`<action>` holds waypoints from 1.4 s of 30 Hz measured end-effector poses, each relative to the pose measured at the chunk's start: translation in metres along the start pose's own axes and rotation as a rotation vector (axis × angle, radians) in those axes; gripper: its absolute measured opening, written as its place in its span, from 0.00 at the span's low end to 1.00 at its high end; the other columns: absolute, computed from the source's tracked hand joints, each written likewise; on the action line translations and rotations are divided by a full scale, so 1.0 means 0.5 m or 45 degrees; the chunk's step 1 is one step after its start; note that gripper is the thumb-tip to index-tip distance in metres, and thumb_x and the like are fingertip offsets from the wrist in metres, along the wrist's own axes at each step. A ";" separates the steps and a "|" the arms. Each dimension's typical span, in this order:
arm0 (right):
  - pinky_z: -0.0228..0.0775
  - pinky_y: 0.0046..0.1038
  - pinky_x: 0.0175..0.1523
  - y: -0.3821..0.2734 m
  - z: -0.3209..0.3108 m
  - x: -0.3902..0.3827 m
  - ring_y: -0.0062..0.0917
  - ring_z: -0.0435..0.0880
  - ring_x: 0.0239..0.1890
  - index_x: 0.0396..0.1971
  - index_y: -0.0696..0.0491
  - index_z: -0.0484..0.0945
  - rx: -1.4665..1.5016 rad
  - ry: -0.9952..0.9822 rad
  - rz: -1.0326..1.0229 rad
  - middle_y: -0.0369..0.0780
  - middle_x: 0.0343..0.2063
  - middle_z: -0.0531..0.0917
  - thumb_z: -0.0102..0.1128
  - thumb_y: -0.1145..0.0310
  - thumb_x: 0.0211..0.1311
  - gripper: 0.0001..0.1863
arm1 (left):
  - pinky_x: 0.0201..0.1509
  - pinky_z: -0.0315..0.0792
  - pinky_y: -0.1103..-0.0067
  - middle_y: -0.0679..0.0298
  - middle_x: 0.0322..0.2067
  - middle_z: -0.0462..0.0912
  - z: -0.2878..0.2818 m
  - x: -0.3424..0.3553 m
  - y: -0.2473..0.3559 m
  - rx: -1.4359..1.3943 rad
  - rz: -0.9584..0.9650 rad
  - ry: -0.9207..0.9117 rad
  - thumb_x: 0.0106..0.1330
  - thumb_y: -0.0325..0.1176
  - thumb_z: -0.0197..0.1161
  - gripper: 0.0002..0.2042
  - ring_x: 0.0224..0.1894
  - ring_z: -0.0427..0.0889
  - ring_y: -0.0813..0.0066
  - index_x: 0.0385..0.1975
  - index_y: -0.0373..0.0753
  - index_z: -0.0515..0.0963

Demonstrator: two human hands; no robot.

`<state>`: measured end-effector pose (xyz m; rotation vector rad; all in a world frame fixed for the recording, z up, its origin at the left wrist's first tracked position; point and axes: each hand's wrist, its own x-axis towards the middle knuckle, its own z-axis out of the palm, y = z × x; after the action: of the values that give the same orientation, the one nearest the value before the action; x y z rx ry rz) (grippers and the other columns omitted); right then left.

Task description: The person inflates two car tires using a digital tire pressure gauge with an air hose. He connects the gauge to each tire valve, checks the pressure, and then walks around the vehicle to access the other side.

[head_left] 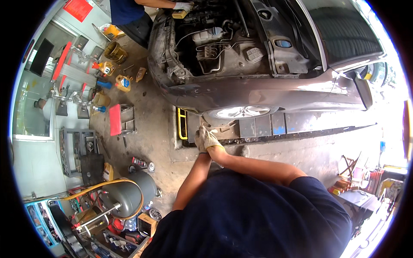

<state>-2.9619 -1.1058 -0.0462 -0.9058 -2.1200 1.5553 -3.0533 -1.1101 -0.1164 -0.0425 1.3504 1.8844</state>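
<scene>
My left hand (200, 141) and my right hand (212, 139) are close together in front of me, both in pale work gloves with yellowish cuffs. They touch each other, the right lying against the left. Their fingers overlap and are too small to make out, and I see no separate thing between them. Just beyond them stands a dark brown car (258, 91) with its engine bay (228, 47) uncovered. Its front wheel (242, 112), with silver spokes, is nearest to my hands. A yellow metal frame (182, 124) lies left of the wheel, by a dark platform (260, 124).
At the car's far front, another person's gloved hand (183, 6) is by a yellow bottle (180, 14). Oil jugs (123, 83), a bucket (115, 52) and a red-topped stool (115, 120) stand on the left. A grey tank (131, 195) with a hose is lower left; a table (357, 198) is at right.
</scene>
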 end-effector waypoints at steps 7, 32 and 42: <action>0.66 0.44 0.61 -0.114 0.020 -0.016 0.55 0.73 0.56 0.51 0.63 0.72 0.075 -0.014 0.091 0.61 0.48 0.76 0.50 0.75 0.60 0.19 | 0.25 0.69 0.67 0.59 0.23 0.73 -0.071 0.079 0.039 0.275 0.004 0.284 0.69 0.48 0.56 0.20 0.21 0.70 0.67 0.32 0.33 0.72; 0.72 0.27 0.35 0.045 -0.188 0.015 0.23 0.80 0.31 0.57 0.53 0.74 1.115 -0.344 0.825 0.36 0.38 0.83 0.44 0.69 0.70 0.19 | 0.46 0.78 0.74 0.65 0.34 0.81 -0.022 -0.117 0.170 -0.093 -0.710 0.063 0.69 0.54 0.58 0.17 0.39 0.80 0.70 0.38 0.46 0.78; 0.75 0.41 0.44 0.077 -0.090 0.010 0.45 0.85 0.37 0.33 0.58 0.83 -0.168 -0.435 0.506 0.53 0.31 0.85 0.53 0.56 0.62 0.19 | 0.69 0.60 0.63 0.59 0.60 0.73 -0.093 -0.160 0.051 0.295 -0.471 -0.715 0.76 0.53 0.39 0.24 0.63 0.68 0.60 0.61 0.46 0.69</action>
<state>-2.9267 -1.0632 -0.0681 -1.2438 -2.4085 1.8935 -3.0333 -1.1968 -0.0804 0.3114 1.0684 1.2904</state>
